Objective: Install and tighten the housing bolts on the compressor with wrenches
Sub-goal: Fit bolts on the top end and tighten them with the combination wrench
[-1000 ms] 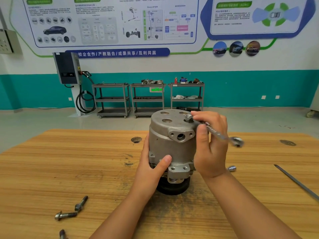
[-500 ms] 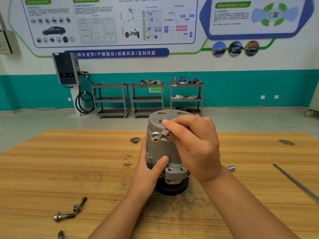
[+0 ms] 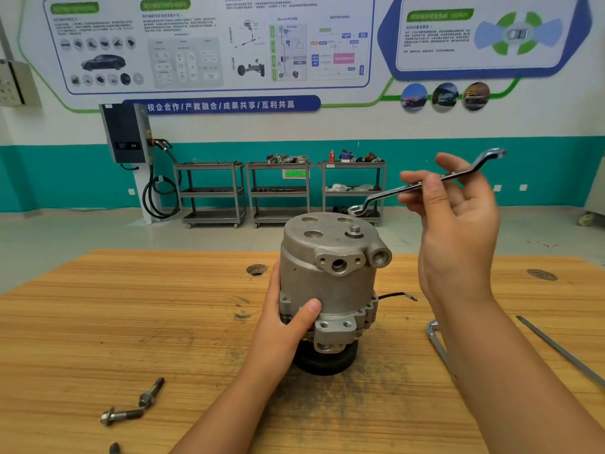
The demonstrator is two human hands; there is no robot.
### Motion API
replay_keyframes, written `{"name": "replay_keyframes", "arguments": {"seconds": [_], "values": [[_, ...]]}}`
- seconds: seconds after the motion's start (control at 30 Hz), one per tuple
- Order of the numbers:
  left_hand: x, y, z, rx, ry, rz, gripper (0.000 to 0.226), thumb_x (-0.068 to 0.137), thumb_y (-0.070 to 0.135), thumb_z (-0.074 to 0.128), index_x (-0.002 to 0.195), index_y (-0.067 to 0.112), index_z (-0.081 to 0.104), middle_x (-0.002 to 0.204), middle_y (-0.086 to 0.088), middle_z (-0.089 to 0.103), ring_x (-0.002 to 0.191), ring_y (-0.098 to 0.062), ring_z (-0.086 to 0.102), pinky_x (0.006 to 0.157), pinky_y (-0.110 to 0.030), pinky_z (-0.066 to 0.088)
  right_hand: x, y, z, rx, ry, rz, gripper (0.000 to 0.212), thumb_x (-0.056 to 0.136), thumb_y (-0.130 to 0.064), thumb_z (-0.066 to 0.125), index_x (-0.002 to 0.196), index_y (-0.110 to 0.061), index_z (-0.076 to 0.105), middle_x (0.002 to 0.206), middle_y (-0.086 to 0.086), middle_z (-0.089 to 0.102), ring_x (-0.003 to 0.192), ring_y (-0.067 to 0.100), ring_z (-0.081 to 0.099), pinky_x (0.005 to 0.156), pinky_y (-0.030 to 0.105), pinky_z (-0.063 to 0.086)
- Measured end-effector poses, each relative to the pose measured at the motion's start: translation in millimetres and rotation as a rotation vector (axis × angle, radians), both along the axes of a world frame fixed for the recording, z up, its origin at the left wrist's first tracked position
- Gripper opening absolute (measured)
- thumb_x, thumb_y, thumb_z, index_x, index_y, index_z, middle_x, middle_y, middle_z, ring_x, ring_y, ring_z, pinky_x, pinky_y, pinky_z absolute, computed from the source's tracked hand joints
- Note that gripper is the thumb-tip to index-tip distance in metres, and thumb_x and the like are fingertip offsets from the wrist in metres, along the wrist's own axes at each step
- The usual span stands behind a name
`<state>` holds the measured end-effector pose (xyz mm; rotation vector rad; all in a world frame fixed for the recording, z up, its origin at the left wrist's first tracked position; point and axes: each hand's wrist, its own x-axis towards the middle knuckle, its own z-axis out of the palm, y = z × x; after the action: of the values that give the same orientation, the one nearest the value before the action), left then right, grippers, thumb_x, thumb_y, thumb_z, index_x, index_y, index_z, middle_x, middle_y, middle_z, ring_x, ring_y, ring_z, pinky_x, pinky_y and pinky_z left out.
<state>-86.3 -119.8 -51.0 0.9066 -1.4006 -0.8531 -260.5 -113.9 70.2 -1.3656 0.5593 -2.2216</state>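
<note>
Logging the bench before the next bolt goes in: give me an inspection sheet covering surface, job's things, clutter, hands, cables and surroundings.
Surface: wooden table, scuffed, dark smudges around the compressor.
Job's things: compressor upright on its pulley; one bolt seated in its top; loose bolts front left; ring wrench in the air.
Clutter: second tool and thin metal bar lying at right.
Hands: left hand grips the compressor's side; right hand holds the wrench above it, off the bolt.
Cables: short black wire from the compressor; charger hose by the wall.
Surroundings: three shelf carts, wall posters.
</note>
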Motion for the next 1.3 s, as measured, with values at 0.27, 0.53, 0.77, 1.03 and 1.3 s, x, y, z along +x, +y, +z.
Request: {"name": "replay_keyframes", "arguments": {"seconds": [0.27,0.53,0.77,1.03,1.3], "values": [[0,-1,-1,-0.011,0.022,-0.035,0.071,0.066,0.060,0.067,0.122,0.068,0.024,0.113,0.051,0.050,0.106,0.023,0.050,0.074,0.001,0.042,-13,-18,-10,0.209,-0.060,0.144,0.019,0.102,-0.007,0.037,0.105,-0.019,0.051,0.078,-0.004,0.072,0.066,0.007,0.064,0.064,0.017,0.049],[0,-1,-2,0.003,0.018,-0.017,0.067,0.074,0.050,0.067,0.120,0.068,0.022,0.107,0.057,0.046,0.101,0.030,0.047,0.070,0.004,0.040,-16,-25,-16,0.301,-0.064,0.195,0.019,0.102,-0.010,0.035,0.100,-0.019,0.053,0.076,-0.006,0.072,0.058,0.005,0.059,0.053,0.016,0.038],[-1,1,0,0.007,0.027,-0.013,0.070,0.072,0.055,0.070,0.120,0.066,0.021,0.104,0.058,0.045,0.099,0.030,0.047,0.070,0.004,0.040,-17,-30,-22,0.359,-0.135,0.248,0.021,0.104,-0.013,0.030,0.102,-0.013,0.051,0.071,-0.003,0.071,0.050,0.008,0.050,0.045,0.018,0.032],[-1,0,-1,0.010,0.014,-0.008,0.068,0.073,0.051,0.065,0.121,0.067,0.021,0.107,0.056,0.047,0.102,0.028,0.048,0.072,0.003,0.041,6,-13,-30,0.020,-0.277,-0.104,0.030,0.095,-0.023,0.030,0.073,-0.012,0.047,0.066,0.007,0.070,0.040,0.018,0.044,0.045,0.024,0.034],[0,0,-2,0.009,0.029,-0.001,0.071,0.063,0.063,0.066,0.119,0.071,0.022,0.108,0.055,0.047,0.103,0.027,0.048,0.072,0.003,0.041,9,-4,-26,-0.208,-0.034,-0.238,0.030,0.089,-0.026,0.034,0.063,-0.019,0.047,0.059,0.000,0.065,0.044,0.024,0.049,0.048,0.024,0.038]]}}
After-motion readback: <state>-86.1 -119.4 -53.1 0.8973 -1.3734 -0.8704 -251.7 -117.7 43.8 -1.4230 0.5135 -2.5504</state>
